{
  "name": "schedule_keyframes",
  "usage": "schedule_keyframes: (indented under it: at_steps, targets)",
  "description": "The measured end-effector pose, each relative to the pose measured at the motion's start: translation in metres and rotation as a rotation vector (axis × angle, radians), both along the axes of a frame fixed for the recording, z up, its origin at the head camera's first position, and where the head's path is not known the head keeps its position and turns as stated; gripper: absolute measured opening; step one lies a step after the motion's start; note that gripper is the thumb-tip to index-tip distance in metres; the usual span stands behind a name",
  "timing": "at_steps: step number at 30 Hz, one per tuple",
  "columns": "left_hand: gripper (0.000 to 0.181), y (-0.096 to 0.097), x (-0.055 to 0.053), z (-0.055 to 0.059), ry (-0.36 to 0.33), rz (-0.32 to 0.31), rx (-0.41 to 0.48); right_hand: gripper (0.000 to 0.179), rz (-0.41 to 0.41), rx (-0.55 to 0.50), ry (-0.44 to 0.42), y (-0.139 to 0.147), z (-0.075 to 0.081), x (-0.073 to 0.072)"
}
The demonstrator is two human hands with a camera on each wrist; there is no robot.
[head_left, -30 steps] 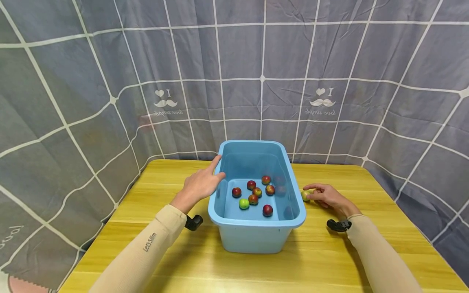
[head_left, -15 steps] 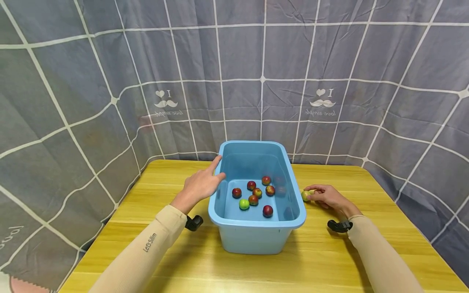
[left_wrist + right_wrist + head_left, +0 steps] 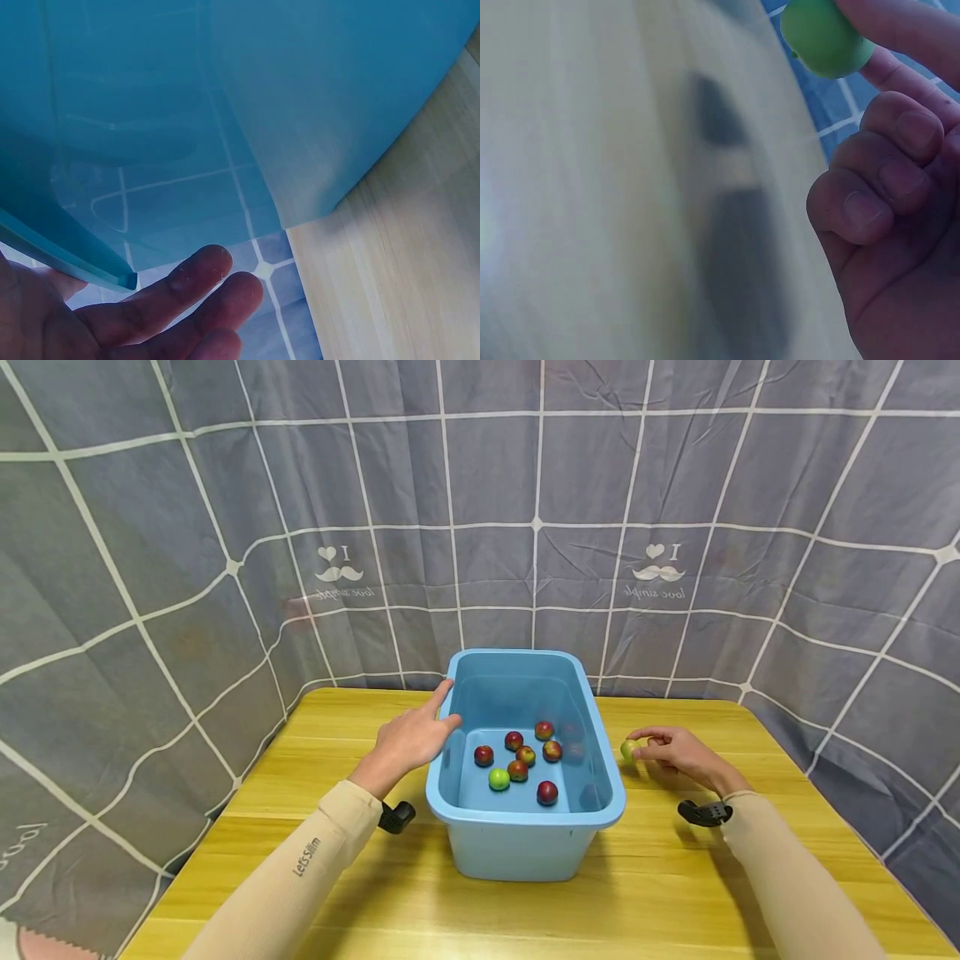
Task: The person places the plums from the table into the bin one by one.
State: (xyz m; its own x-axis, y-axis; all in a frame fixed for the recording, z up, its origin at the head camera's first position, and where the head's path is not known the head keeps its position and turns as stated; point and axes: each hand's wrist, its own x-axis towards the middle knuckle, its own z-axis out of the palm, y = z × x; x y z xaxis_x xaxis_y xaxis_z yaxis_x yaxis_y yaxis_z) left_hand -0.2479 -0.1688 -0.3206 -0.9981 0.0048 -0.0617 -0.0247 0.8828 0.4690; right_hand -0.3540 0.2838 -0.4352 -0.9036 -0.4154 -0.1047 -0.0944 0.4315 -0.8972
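My left hand (image 3: 411,739) rests on the left rim of a light blue plastic tub (image 3: 513,817), its index finger stretched along the edge and its thumb over the rim. In the left wrist view, the other fingers (image 3: 176,289) extend loosely beside the tub's outer wall. To the right of the tub, my right hand (image 3: 682,756) pinches a small green apple (image 3: 628,749) between thumb and index finger. The right wrist view shows this apple (image 3: 825,41) off the table, the remaining fingers curled toward the palm. Inside the tub lie several small red apples (image 3: 547,792) and one green apple (image 3: 498,779).
The tub stands on a yellow wood-grain table (image 3: 360,718). A grey curtain with white grid lines (image 3: 495,560) hangs behind and along both sides. Black straps (image 3: 705,813) sit on the wrists.
My right hand has lifted the green apple slightly off the table and shifted a little right. The left hand, the tub and the apples inside it stay in place.
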Motion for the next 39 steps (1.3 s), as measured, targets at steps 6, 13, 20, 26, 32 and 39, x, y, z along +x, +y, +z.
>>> schedule_keyframes:
  at_steps: [6,13,20,26,32,39]
  targets:
    - [0.072,-0.001,0.0,0.0,-0.001,0.0,0.002,0.051,0.03,0.005,0.03,-0.004,0.022,-0.003]
    - [0.071,-0.001,0.0,-0.001,0.0,0.0,0.004,0.044,0.069,-0.02,0.076,-0.011,0.049,-0.003]
    - [0.071,-0.002,0.001,-0.002,-0.002,0.004,-0.001,0.04,0.101,0.02,0.13,-0.019,0.075,0.0]
    - [0.071,-0.001,0.001,-0.002,-0.009,0.003,-0.007,0.038,0.131,0.06,0.154,-0.024,0.096,0.0]
    - [0.071,0.0,0.001,-0.001,-0.007,-0.003,-0.005,0.036,0.141,0.084,0.163,-0.031,0.117,0.002]
    - [0.071,-0.001,0.0,-0.001,0.004,-0.004,-0.005,0.036,0.16,0.135,0.204,-0.041,0.139,0.003]
